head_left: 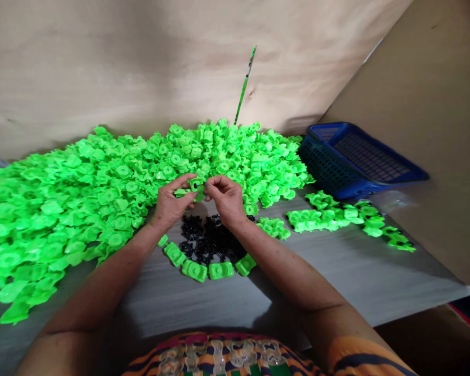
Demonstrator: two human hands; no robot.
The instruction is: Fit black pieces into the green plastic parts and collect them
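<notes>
My left hand (175, 201) is closed around a bright green plastic toy car body (197, 196), raised above the table with its hollow side showing. The fingertips of my right hand (227, 197) pinch one end of a small black wheel axle (198, 185), which lies against the car body. Beneath both hands is a pile of black wheel axles (213, 237). Several green car bodies (195, 270) lie in a curved row in front of that pile.
A big heap of green car bodies (82, 193) spreads along the wall and leftward. More car bodies (321, 218) stand in rows at the right. Behind those is a blue plastic basket (337, 180). A thin green strip (244, 86) rises against the wooden wall. The grey table (329, 277) ends near my body.
</notes>
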